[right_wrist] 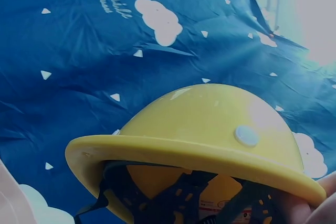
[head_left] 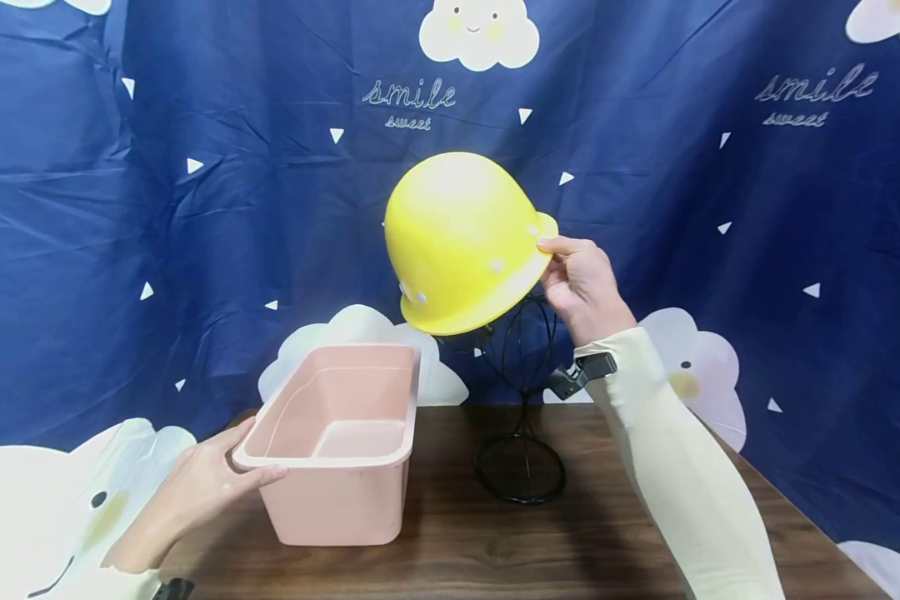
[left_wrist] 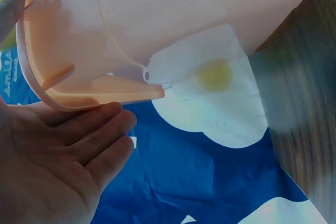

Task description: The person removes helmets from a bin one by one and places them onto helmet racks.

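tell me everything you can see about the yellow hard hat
The hard hat is glossy yellow, apparently hard plastic, with a rounded dome, a projecting rim and pale round studs just above it. The right wrist view shows dark straps inside. It tilts dome-up, higher at the end where the right hand pinches its rim, and is held above the table. Whether it touches the black wire stand is unclear.
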Demonstrator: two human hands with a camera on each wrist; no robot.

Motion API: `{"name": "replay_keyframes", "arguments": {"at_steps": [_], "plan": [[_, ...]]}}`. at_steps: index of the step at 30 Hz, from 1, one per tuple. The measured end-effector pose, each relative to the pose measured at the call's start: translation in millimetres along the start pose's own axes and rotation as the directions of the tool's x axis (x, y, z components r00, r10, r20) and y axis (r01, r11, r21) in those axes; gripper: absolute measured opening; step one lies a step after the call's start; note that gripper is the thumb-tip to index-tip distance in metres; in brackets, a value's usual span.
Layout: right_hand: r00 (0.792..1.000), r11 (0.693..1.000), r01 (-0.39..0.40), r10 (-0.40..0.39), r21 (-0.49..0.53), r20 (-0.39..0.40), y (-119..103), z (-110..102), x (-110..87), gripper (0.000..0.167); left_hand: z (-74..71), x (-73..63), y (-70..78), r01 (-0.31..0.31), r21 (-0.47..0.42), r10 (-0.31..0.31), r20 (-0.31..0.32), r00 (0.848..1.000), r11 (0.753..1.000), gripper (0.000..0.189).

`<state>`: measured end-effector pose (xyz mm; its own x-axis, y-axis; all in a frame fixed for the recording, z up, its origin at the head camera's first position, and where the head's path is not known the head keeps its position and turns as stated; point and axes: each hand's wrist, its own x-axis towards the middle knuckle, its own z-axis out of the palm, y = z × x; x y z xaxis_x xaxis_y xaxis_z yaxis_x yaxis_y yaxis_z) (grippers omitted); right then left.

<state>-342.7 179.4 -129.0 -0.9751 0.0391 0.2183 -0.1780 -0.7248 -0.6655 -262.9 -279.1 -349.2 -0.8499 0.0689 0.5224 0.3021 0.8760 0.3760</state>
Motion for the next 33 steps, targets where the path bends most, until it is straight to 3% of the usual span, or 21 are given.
{"name": "replay_keyframes", "arguments": {"at_steps": [6, 10, 16, 29, 33], "plan": [[0.998, 0.990, -0.061, 0.061, 0.126, 0.005, -20.2, -22.1, -2.9, 0.062, 0.5, 0.5, 1.0, 0.001, 0.002, -0.001, -0.002, 1.000, 1.000, 0.090], [0.995, 0.974, -0.093, 0.097, 0.205, -0.010, -31.7, -40.0, -3.5, 0.046, 0.1, 0.9, 1.1, 0.005, 0.012, -0.005, 0.004, 1.000, 1.000, 0.091], [0.991, 0.972, -0.121, 0.129, 0.204, -0.027, -41.9, -63.2, -3.8, 0.022, -0.3, 2.1, 0.7, 0.006, 0.020, -0.006, 0.016, 1.000, 1.000, 0.094], [0.978, 0.952, -0.194, 0.207, 0.236, -0.034, -29.1, -122.5, -8.5, 0.018, 0.2, 0.6, 1.1, -0.009, 0.017, 0.009, 0.008, 1.000, 1.000, 0.093], [0.973, 0.918, -0.215, 0.230, 0.333, -0.006, -22.3, -137.9, -8.5, 0.021, -1.8, 2.2, 2.1, -0.008, 0.007, 0.008, 0.003, 1.000, 1.000, 0.093]]}}
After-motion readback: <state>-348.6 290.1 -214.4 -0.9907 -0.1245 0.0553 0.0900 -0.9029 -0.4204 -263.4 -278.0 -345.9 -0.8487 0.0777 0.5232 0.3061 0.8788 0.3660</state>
